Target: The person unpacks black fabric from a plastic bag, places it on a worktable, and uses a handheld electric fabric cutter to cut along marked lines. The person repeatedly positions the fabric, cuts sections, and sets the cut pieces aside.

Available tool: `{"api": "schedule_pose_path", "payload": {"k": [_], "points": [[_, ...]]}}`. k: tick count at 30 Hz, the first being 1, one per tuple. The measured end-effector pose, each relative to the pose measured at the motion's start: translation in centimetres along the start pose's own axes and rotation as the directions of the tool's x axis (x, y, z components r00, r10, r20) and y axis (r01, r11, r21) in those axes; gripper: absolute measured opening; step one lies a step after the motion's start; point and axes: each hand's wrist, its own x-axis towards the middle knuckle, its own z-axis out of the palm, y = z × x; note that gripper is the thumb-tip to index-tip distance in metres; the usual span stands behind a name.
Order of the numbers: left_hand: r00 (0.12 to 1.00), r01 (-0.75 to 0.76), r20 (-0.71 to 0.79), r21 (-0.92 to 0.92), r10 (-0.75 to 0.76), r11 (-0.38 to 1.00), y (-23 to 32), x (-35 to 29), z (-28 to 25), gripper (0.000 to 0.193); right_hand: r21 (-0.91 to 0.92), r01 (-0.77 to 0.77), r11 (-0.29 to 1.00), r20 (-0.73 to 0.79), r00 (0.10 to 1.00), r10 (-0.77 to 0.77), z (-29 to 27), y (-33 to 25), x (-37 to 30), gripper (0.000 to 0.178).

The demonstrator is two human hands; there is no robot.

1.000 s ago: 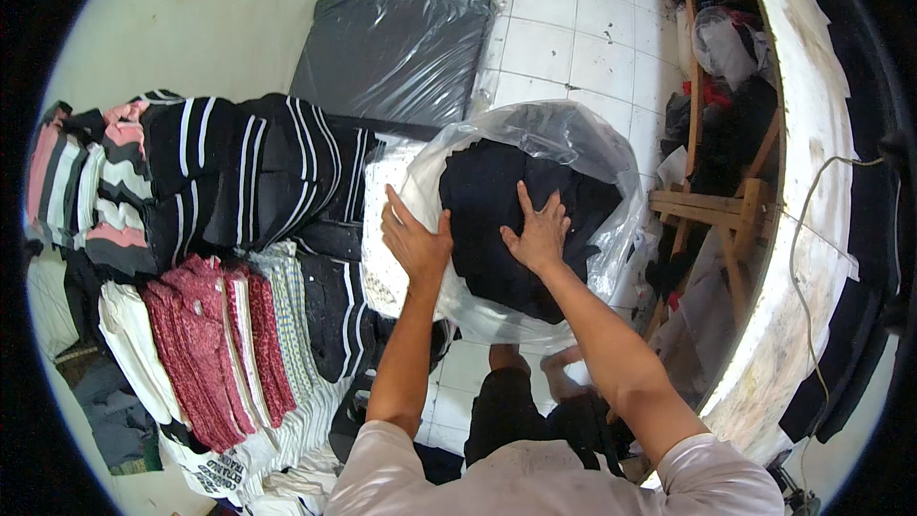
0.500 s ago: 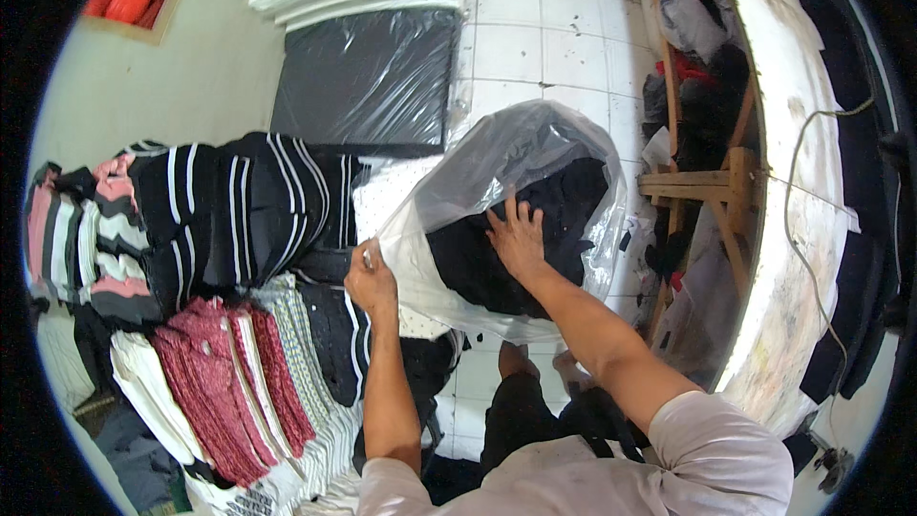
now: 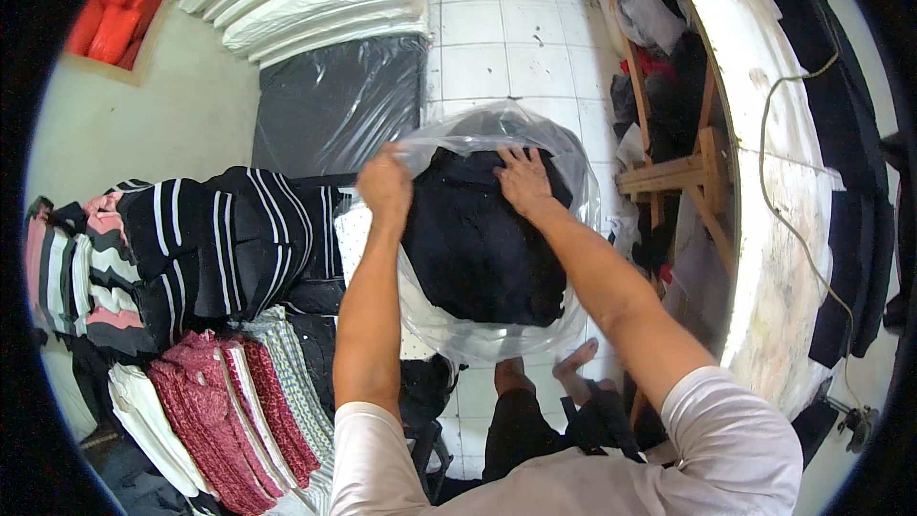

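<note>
A large clear plastic bag (image 3: 580, 162) stands with its mouth spread wide. Folded black cloth (image 3: 487, 253) fills much of it. My left hand (image 3: 385, 186) is closed in a fist on the bag's rim at the far left of the mouth. Flat on the far part of the black cloth rests my right hand (image 3: 525, 180), its fingers spread. The bottom of the bag is hidden under the cloth.
Black-and-white striped fabric (image 3: 229, 229) is heaped at the left, with stacked red patterned cloth (image 3: 205, 411) nearer me. Beyond lie a black plastic-wrapped bundle (image 3: 339, 100) and white wrapped bundles (image 3: 306, 0). A white worktable (image 3: 788, 191) on wooden legs (image 3: 678, 172) borders the right.
My left hand has moved away from me along with the bag's rim, uncovering more black cloth. My right hand has shifted slightly farther away and stays on the cloth.
</note>
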Motion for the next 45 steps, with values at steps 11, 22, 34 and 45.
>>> {"api": "schedule_pose_path", "payload": {"k": [11, 22, 34, 45], "points": [[0.859, -0.456, 0.105, -0.289, 0.501, 0.842, 5.5, -19.1, -0.7, 0.026, 0.307, -0.035, 0.951, -0.259, 0.958, 0.119, -1.2, -0.4, -10.5, 0.048], [0.399, -0.477, 0.583, -0.526, 0.707, 0.704, 6.4, -35.1, 0.1, 0.041, 0.055, 0.024, 0.998, 0.735, 0.675, -0.057, 6.1, -0.9, -27.1, 0.058], [0.921, 0.112, 0.386, -0.124, -0.056, 0.986, 12.2, -22.0, 6.4, 0.078, -0.063, 0.098, 0.993, 0.285, 0.956, -0.076, 5.9, -0.2, -32.9, 0.068], [0.863, 0.084, 0.499, 0.016, -0.081, 0.996, 15.8, -24.2, 9.0, 0.086, 0.807, -0.579, -0.117, 0.496, 0.555, 0.668, 12.8, 3.0, -34.1, 0.027]]}}
